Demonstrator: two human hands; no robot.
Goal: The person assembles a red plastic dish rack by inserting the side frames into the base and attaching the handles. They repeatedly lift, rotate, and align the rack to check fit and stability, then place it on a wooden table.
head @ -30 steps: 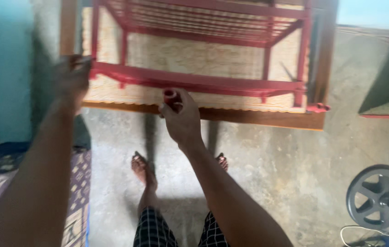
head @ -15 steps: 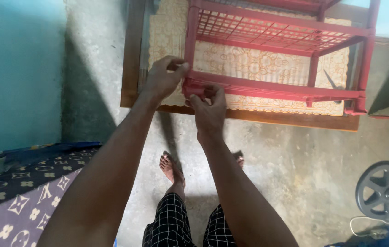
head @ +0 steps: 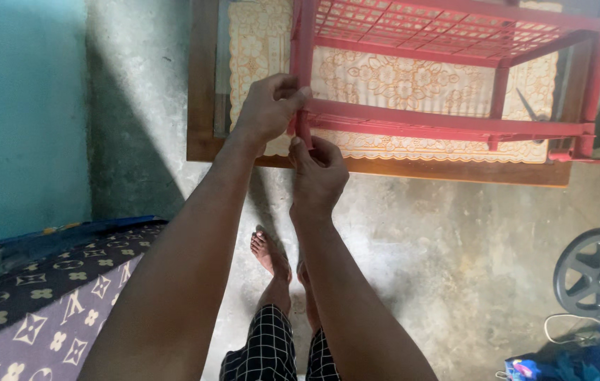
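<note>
Over a concrete floor [head: 413, 233], both hands [head: 268, 109] [head: 317, 173] grip the red rack's [head: 448, 127] corner post

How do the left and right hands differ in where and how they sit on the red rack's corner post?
The left hand sits higher, fingers curled around the corner post of the red plastic rack; the right hand sits lower, pinching the post's bottom end from below. The left reaches from the side, the right straight up. Both grip the same post.

Red rack [head: 448, 127] smooth plastic, slightly glossy; table [head: 201, 134] dark polished wood under cream lace-pattern cover [head: 384, 85]; floor [head: 441, 247] rough matt concrete; wall [head: 17, 106] matt teal paint; mat [head: 39, 310] patterned cloth
</note>
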